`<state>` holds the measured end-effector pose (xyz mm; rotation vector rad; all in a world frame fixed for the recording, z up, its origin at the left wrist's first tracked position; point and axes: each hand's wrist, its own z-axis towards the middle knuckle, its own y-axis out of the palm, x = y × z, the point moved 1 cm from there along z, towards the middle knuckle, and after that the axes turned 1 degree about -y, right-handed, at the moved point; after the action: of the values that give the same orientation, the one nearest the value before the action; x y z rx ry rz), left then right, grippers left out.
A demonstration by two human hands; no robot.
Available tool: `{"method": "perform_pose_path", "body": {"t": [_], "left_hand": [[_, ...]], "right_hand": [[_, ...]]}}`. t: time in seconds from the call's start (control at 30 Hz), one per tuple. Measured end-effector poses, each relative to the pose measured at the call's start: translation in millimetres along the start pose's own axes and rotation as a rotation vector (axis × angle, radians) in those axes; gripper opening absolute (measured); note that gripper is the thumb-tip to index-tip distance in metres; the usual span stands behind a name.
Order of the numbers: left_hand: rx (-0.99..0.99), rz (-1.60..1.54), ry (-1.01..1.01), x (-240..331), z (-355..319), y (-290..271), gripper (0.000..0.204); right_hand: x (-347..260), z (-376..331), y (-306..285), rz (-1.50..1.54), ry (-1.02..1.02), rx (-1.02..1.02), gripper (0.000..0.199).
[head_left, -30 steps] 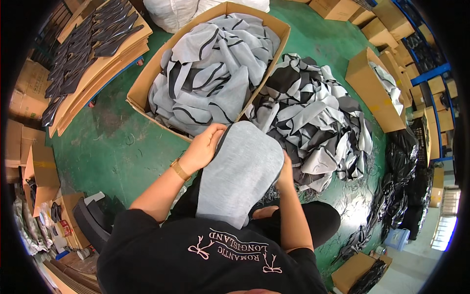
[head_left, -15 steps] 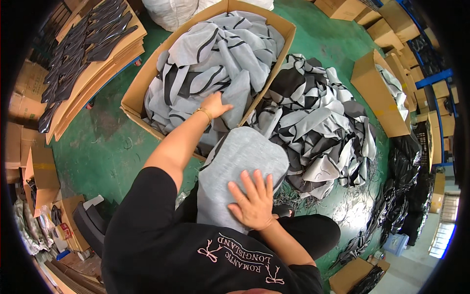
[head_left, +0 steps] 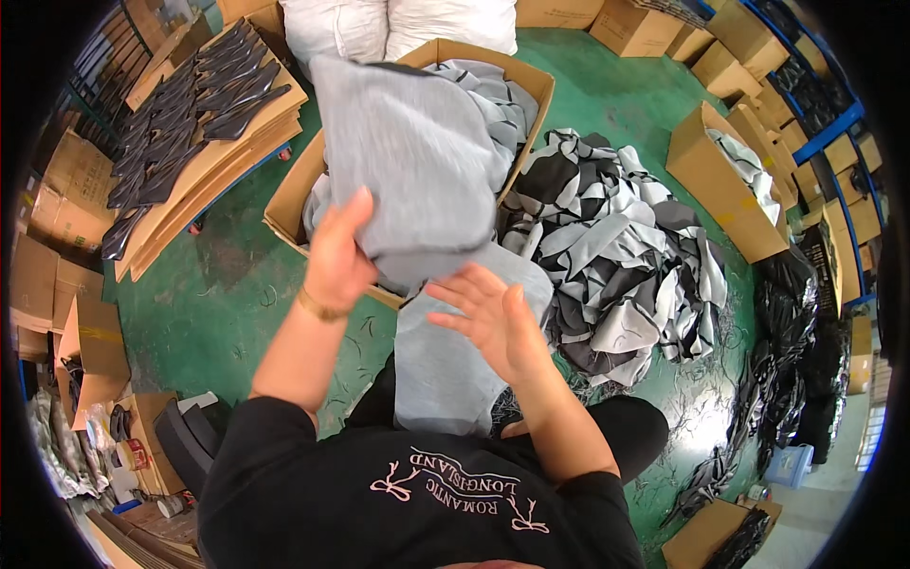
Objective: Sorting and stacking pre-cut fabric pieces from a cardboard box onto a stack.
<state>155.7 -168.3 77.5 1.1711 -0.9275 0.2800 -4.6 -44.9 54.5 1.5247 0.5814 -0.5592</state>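
Note:
My left hand [head_left: 338,254], with a yellowish bracelet at its wrist, grips the near left edge of a grey fabric piece [head_left: 412,156]. Raised over a cardboard box [head_left: 537,114], this piece hides much of the similar grey cloth inside. My right hand [head_left: 498,318] is open, its fingers stretched out close to the near edge of the lifted piece; whether they touch it I cannot tell. Below that hand, another grey fabric piece [head_left: 441,365] lies flat across my lap, with its far end by the box.
A loose heap of grey and black cloth pieces [head_left: 616,256] lies on the green floor [head_left: 237,313] to the right. Black shaped parts [head_left: 204,104] rest on stacked boards at far left. White sacks [head_left: 450,27] stand behind the box; black plastic bags [head_left: 782,332] line the right.
My left hand has lifted a fabric piece up from the box. My right hand has come off the piece on my lap and moved up toward the lifted one.

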Motion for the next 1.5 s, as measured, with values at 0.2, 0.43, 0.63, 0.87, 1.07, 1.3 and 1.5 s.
{"method": "perform_pose_path", "body": {"t": [0.2,0.43,0.63,0.87,1.07,1.3,1.5], "left_hand": [[-0.234,0.111,0.188,-12,-76,-8,0.066],[-0.551,0.246,-0.085,32,-52,13,0.096],[-1.111,0.368,-0.786,-14,-89,27,0.094],[-1.031,0.271,-0.759,-76,-120,19,0.057],[-0.639,0.171,-0.483,-29,-58,-6,0.008],[-0.035,0.630,-0.495,-95,73,-40,0.026],[-0.051,1.141,-0.232,-107,6,-64,0.027]], "right_hand": [[-34,-40,29,-0.225,-0.248,0.194,0.066],[-86,-92,26,-0.545,0.004,-0.376,0.092],[-80,-108,-3,-0.477,0.165,-0.295,0.099],[-77,-115,0,-0.316,-0.012,-0.249,0.083],[-97,-85,-71,-0.711,-0.237,0.220,0.028],[-57,44,-167,-0.560,0.019,0.544,0.028],[21,-4,-210,-0.604,-0.029,0.527,0.029]]}}
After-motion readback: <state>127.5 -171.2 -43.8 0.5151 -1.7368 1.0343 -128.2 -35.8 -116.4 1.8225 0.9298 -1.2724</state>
